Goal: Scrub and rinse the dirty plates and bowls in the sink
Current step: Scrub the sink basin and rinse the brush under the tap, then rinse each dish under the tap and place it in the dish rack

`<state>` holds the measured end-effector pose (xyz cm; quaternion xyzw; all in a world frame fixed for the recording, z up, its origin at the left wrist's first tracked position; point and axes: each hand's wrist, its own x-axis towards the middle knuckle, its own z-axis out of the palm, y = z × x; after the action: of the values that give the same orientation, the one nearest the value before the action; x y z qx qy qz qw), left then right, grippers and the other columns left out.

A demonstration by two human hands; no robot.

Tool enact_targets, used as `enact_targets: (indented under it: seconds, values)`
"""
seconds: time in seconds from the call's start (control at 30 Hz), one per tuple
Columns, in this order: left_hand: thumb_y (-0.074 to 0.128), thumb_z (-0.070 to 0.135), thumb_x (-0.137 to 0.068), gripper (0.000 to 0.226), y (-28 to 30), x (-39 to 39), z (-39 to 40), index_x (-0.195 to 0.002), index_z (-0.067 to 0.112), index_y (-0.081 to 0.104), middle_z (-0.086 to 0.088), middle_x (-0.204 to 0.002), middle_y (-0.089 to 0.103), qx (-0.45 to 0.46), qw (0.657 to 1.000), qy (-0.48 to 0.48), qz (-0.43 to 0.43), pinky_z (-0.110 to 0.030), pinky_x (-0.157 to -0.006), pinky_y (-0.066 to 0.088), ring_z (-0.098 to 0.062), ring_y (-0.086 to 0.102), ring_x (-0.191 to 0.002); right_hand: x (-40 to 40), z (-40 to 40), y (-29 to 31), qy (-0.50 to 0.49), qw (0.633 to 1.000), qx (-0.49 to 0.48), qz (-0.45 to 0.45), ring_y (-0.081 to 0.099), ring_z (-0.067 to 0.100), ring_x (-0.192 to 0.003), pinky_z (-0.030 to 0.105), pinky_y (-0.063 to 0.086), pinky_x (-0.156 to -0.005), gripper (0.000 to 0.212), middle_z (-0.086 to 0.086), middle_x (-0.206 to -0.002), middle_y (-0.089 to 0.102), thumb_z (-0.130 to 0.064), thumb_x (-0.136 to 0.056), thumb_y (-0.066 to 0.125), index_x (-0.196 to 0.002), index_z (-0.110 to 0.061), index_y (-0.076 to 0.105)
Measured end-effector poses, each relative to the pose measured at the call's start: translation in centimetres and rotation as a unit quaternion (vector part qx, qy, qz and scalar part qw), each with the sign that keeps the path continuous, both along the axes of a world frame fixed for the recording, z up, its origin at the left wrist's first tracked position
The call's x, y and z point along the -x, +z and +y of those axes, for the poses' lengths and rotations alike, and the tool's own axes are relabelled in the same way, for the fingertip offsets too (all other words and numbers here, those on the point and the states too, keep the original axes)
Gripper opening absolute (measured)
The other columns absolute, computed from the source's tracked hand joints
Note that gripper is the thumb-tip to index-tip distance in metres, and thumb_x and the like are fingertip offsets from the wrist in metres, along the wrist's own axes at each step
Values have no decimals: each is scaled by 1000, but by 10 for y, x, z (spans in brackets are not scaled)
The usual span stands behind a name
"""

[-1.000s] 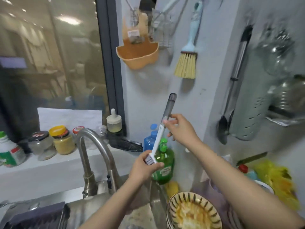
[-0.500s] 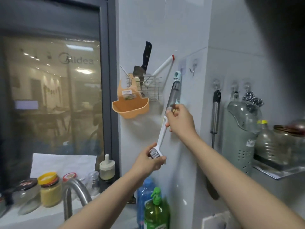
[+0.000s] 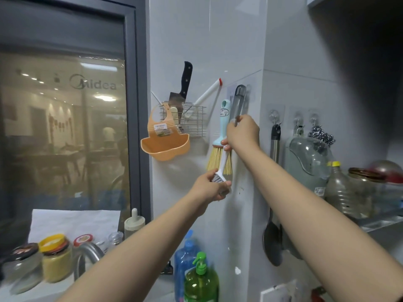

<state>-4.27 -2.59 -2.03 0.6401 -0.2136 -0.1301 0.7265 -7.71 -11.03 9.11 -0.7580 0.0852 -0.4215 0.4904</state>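
Up against the tiled wall (image 3: 207,40), held a white-handled dish brush (image 3: 224,158) in both hands. Right hand (image 3: 242,132) curled round its grey upper handle near a wall hook; left hand (image 3: 209,188) pinched the bristle head. Hung just behind: a yellow-bristled brush (image 3: 220,136).

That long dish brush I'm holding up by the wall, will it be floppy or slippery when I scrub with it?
The dish brush probably stays stiff: its thin white neck runs straight between the left hand at the bristles and the right hand on the grey handle. It looks light, held by fingertips. The smooth plastic handle may get slippery when wet or soapy.
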Motion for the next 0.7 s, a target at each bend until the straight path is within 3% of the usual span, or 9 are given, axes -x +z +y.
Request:
enact_targets:
  seconds: [0.1, 0.23, 0.33, 0.43, 0.5, 0.57, 0.63, 0.7]
  values:
    - [64, -3, -87, 72, -8, 1, -2, -149, 6, 29, -15, -108, 54, -13, 1000, -7, 9, -29, -72, 55, -18, 58, -68, -3, -1, -9, 0, 1000, -15, 6, 47, 6, -24, 17, 40, -28, 14, 25, -94, 66, -10, -99, 34, -107, -14, 45]
    - [64, -4, -88, 69, -12, 4, -2, -148, 5, 31, -15, -108, 54, -20, 1000, -4, 10, -24, -64, 54, -23, 57, -78, -6, -6, -19, -24, 1000, -12, -2, 56, 12, -37, 19, 45, -34, 17, 22, -90, 68, -13, -100, 35, -110, -11, 48]
    - [64, -4, -87, 70, -13, 2, -2, -148, 7, 32, -14, -110, 55, -15, 1000, -9, 13, -22, -64, 56, -19, 59, -74, -11, -6, -22, -36, 999, 1, -7, 53, 8, -29, 17, 42, -31, 18, 21, -88, 67, -15, -100, 34, -109, -11, 49]
    - [66, -2, -86, 69, -17, 1, -5, -147, 8, 35, -12, -104, 58, -24, 1000, -15, 1, -28, -76, 55, -17, 61, -72, -14, -7, -25, -45, 999, -6, -14, 52, 6, -28, 17, 40, -30, 15, 21, -87, 66, -19, -101, 34, -99, -13, 47]
    - [68, -1, -85, 69, -19, 0, -6, -146, 10, 37, -14, -108, 58, -21, 1000, -15, 3, -30, -78, 54, -18, 63, -73, -13, -8, -30, -52, 998, -4, -20, 62, 11, -41, 22, 49, -38, 10, 18, -93, 65, -17, -100, 37, -103, -15, 46]
    - [70, 1, -84, 67, -21, 2, -7, -143, 12, 40, -16, -112, 59, -8, 1000, -8, 4, -30, -76, 54, -20, 64, -77, -12, -7, -39, -59, 998, 25, -25, 69, 27, -73, 39, 59, -61, 22, 15, -105, 63, -11, -95, 41, -115, -14, 49]
    - [70, 0, -83, 63, -24, 1, -8, -139, 13, 43, -13, -110, 61, 8, 1000, 5, 0, -33, -80, 53, -22, 63, -85, -3, -2, -52, -59, 996, 59, -29, 65, 36, -91, 50, 55, -76, 34, 13, -117, 59, -9, -93, 42, -127, -11, 49]
    - [71, 0, -82, 62, -30, -2, -10, -138, 9, 44, -12, -108, 63, 21, 1000, 14, -12, -37, -87, 52, -22, 63, -89, 10, 4, -68, -54, 993, 99, -32, 63, 35, -99, 50, 52, -85, 38, 14, -123, 57, -9, -94, 42, -132, -10, 50]
